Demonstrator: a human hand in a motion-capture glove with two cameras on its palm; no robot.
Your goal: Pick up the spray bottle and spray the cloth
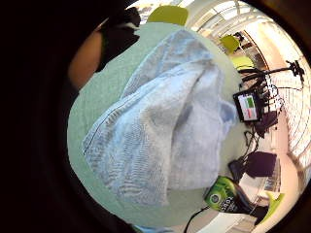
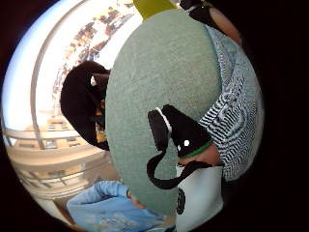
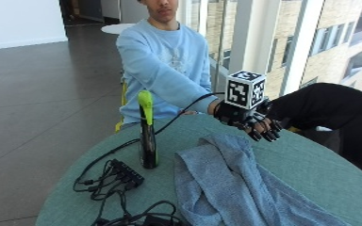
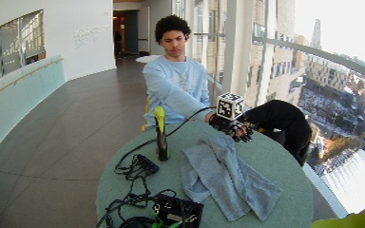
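Gloved right hand [image 3: 251, 121] hovered above cloth [image 3: 231, 188] on desk [image 3: 319, 165], grip relaxed, holding nothing; spray bottle [image 3: 146, 136] stood apart.

Your round green table, minus the work items

You have a black hub [image 3: 126, 172] with tangled cables [image 3: 99, 181] on the green table [image 3: 319, 165], and a black coat [image 3: 332, 110] draped beyond its far edge.

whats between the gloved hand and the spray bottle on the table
In the outside view, only bare green table and a cable lie between the gloved right hand and the spray bottle; the cloth lies nearer the camera.
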